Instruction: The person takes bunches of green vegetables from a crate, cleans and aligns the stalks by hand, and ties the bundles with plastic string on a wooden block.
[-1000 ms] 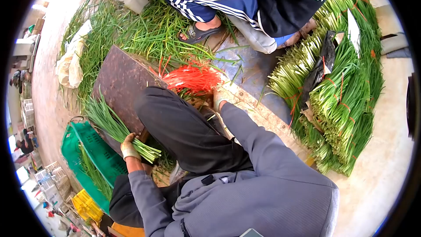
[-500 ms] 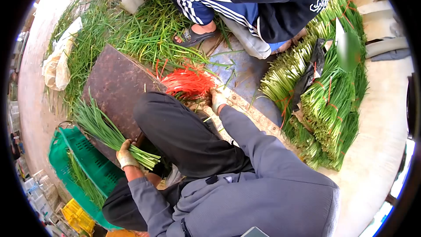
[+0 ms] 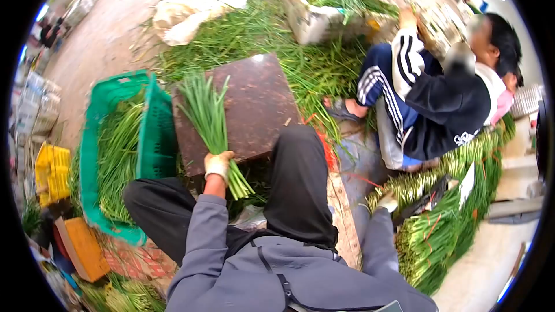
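My left hand (image 3: 218, 164), in a pale glove, is closed round a bunch of green garlic chives (image 3: 209, 117). The leafy ends lie over the dark brown board (image 3: 254, 104), and the cut stems point down toward my knees. Out to the right, my gloved right hand (image 3: 387, 201) reaches the pale stem ends of the stacked chive bundles (image 3: 442, 240). Its fingers are blurred, and a thin red strand shows just above it. Red ties (image 3: 330, 155) lie partly hidden behind my right knee.
A green crate (image 3: 88, 156) of loose chives stands left of the board. Another person (image 3: 445, 98) sits at the right, one hand at a white box (image 3: 306, 20) of chives. Loose chives (image 3: 231, 40) and a pale sack (image 3: 188, 14) cover the floor ahead. A yellow crate (image 3: 53, 170) stands far left.
My right hand has left the red ties and moved right to the stacked bundles. The left hand still holds its bunch, now more upright over the board. The camera view has turned.
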The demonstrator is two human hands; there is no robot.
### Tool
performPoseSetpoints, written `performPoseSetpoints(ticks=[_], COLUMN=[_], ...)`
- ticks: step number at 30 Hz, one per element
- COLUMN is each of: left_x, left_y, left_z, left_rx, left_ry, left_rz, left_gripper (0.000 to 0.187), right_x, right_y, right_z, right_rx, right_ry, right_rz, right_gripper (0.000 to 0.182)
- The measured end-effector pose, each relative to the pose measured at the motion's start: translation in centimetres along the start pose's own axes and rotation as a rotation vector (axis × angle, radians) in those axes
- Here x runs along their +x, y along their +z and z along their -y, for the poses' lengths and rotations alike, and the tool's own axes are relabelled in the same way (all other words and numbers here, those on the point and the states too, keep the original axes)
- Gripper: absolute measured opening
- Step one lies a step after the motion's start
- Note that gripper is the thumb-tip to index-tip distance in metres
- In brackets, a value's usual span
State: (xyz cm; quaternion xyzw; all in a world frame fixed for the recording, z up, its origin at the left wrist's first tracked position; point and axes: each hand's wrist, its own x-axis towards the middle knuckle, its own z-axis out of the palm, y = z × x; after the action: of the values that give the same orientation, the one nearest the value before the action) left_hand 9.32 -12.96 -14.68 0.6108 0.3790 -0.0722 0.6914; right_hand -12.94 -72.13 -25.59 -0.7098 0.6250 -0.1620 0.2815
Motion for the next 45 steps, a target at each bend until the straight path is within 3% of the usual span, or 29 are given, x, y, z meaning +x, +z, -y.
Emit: performPoseSetpoints(ticks=[1,3,5,7,9,11,13,17,19,21,22,23,25,26,27,31,32,36,45], left_x=[-0.4,-1.2,-2.6,-3.5,-4.8,-5.3,-6.0,-7.1,-7.0,-6.6,-5.8,-5.3,-5.1,-5.3,-5.2,-4.1,-4.0,-4.1,-3.9], left_y=[-0.4,-1.5,-2.8,-4.5,-6.1,-7.7,-9.1,-11.0,-11.9,-12.6,-13.1,-13.5,-13.7,-13.6,-13.5,-12.3,-12.0,-11.1,-8.0], left_z=[-0.2,-1.1,-2.6,-3.7,-5.2,-5.7,-6.2,-6.7,-6.6,-6.5,-6.1,-5.7,-6.0,-6.3,-6.6,-6.1,-5.9,-5.7,-5.0], left_rx=[-0.054,-0.083,-0.147,-0.212,-0.209,-0.239,-0.269,-0.301,-0.293,-0.303,-0.314,-0.322,-0.338,-0.362,-0.382,-0.368,-0.361,-0.338,-0.242], left_ry=[-0.019,0.025,0.035,0.13,0.21,0.252,0.29,0.327,0.346,0.321,0.315,0.308,0.319,0.309,0.299,0.269,0.262,0.245,0.318], left_rz=[0.028,0.026,0.023,0.036,0.043,0.053,0.062,0.068,0.075,0.053,0.048,0.045,0.041,0.021,0.001,0.02,0.022,0.013,0.052], left_gripper=[0.018,0.016,0.018,0.019,0.024,0.026,0.028,0.028,0.029,0.028,0.028,0.028,0.028,0.028,0.029,0.027,0.027,0.029,0.033], right_x=[-0.6,-4.2,-6.2,-14.4,-21.5,-26.2,-32.3,-42.1,-47.0,-49.2,-49.9,-49.9,-48.4,-47.1,-45.6,-41.6,-41.6,-41.1,-41.9], right_y=[-2.0,-4.4,-3.6,-5.0,-5.3,-1.4,2.4,10.2,11.3,13.1,13.1,13.0,12.4,12.4,13.2,12.4,12.5,15.7,18.4], right_z=[3.6,12.8,18.9,27.9,34.5,37.9,39.8,38.0,37.4,35.2,34.3,33.8,34.2,33.9,33.8,30.3,29.5,29.2,34.9], right_rx=[0.105,0.29,0.255,0.394,0.293,0.175,-0.072,-0.255,-0.422,-0.211,-0.164,-0.178,-0.218,-0.159,-0.215,-0.371,-0.381,-0.148,-0.157], right_ry=[-0.234,-0.246,-0.802,-0.907,-1.09,-1.384,-1.509,-1.768,-1.658,-1.78,-1.696,-1.689,-1.445,-1.403,-1.335,-1.428,-1.461,-1.465,-1.567], right_rz=[0.04,0.158,0.038,0.152,0.282,0.243,0.356,0.618,0.84,0.897,1.01,1.022,1.085,1.013,0.97,0.957,0.934,0.876,0.977], right_gripper=[0.036,0.027,0.018,0.015,0.015,0.017,0.018,0.015,0.021,0.036,0.046,0.046,0.048,0.049,0.047,0.043,0.033,0.016,0.019])
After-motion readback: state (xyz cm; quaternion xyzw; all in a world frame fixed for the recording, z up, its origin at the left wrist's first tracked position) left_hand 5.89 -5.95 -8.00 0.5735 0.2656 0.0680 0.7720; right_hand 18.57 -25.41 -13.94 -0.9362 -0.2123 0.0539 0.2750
